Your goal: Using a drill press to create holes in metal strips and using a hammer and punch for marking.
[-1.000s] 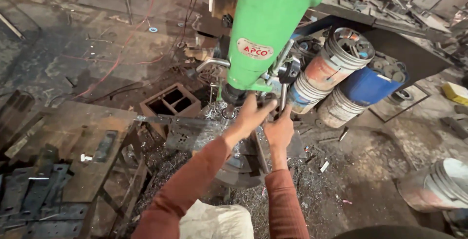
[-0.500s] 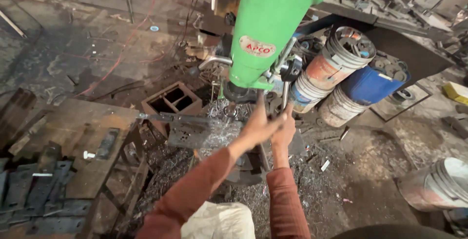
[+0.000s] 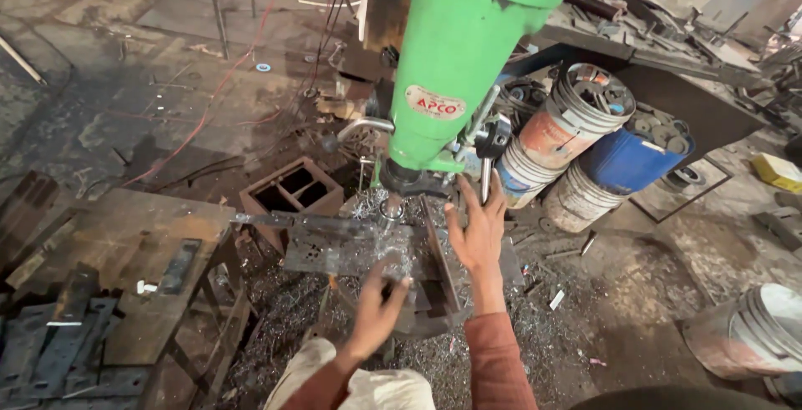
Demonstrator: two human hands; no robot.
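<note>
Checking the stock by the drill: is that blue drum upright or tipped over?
Tipped. The blue drum lies on its side, its open mouth toward the camera, beside the ringed pails.

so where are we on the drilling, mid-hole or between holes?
Looks between holes, though the bit tip is hard to see. Done: metal chips heaped around the drill press suggest earlier cuts. In hand: left hand on the steel workpiece, right hand open beside the feed handle, not gripping. Left: can't tell how many holes remain.
</note>
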